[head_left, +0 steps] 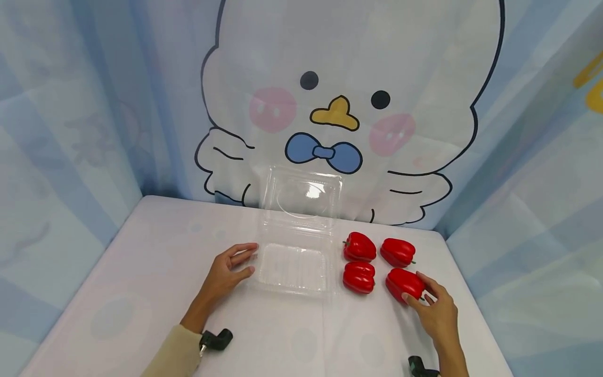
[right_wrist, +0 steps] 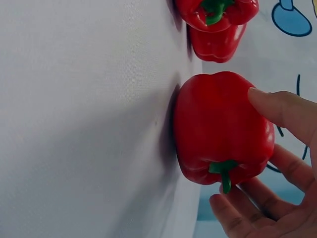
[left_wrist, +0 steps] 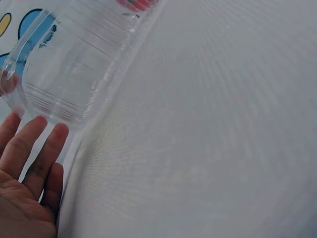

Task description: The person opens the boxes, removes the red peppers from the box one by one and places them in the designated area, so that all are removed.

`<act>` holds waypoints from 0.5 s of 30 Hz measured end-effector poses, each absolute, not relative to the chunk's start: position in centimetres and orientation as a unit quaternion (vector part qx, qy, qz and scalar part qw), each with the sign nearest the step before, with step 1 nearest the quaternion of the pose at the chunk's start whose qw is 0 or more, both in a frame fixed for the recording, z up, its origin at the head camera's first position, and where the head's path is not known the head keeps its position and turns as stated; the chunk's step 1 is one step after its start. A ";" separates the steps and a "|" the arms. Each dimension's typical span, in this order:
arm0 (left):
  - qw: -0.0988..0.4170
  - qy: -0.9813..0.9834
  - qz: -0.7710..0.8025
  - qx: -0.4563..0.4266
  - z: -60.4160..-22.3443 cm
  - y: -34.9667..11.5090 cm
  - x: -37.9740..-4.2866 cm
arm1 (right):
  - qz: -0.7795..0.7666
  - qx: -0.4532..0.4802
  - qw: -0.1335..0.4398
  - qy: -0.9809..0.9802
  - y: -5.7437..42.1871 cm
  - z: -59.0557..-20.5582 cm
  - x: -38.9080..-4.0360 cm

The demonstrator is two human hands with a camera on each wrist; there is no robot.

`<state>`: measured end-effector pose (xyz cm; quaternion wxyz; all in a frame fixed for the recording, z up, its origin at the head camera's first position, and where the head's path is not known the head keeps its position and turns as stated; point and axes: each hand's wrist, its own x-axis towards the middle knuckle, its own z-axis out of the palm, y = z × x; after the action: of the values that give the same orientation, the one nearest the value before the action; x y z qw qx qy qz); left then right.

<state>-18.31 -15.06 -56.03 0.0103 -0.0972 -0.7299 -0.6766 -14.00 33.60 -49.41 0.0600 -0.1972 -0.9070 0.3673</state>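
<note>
A clear plastic clamshell box [head_left: 293,268] lies with its lid [head_left: 303,193] raised at the back. At the box's left edge is my left hand [head_left: 231,269], fingers loosely extended; in the left wrist view its fingertips [left_wrist: 60,130] are right at the box wall. My right hand [head_left: 438,309] holds a red bell pepper [head_left: 403,283], the front right one, between thumb and fingers. The right wrist view shows the thumb on its side and the green stem of this pepper [right_wrist: 223,129] facing the hand.
Three more red bell peppers stand between the box and the right hand: back left [head_left: 359,247], back right [head_left: 398,252] and front left [head_left: 359,277]. White cloth covers the table [head_left: 282,335]. A curtain with a cartoon chick [head_left: 330,52] hangs behind it.
</note>
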 end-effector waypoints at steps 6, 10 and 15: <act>0.003 -0.727 -0.680 -0.096 -56.1 -14.8 -18.2 | 0.360 -0.206 0.064 -0.908 33.5 -49.0 -13.8; 0.003 -0.720 -0.686 -0.100 -56.2 -14.5 -18.3 | 0.350 -0.199 0.076 -0.912 33.3 -48.6 -13.9; 0.007 -0.718 -0.688 -0.105 -56.3 -14.3 -18.5 | 0.338 -0.193 0.104 -0.915 32.4 -47.9 -14.0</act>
<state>-18.46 -14.35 -56.27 0.0072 -0.1053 -0.7184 -0.6875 -14.01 32.38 -47.91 0.1043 -0.1927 -0.9152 0.3382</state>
